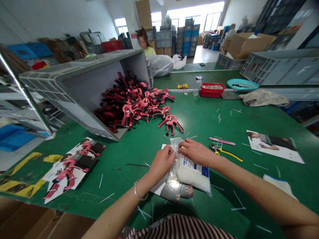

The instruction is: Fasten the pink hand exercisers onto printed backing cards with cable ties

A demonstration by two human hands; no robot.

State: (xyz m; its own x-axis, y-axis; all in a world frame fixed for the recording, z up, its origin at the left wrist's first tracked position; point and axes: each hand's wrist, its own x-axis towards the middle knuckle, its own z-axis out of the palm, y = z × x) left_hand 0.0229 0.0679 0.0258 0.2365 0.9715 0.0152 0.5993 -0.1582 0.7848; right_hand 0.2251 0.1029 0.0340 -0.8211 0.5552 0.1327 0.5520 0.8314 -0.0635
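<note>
Left hand pinching clear plastic bag near mouth, right hand pressing curled fingers on top, holding opening gathered; yellow-handled pliers lying just beyond right hand.

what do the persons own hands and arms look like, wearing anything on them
The left hand and right hand are bare, with no gloves, and no sleeves cover the forearms. A thin silver bangle circles the left wrist. At the bottom of the view is a striped top with dark and pale bands.
</note>
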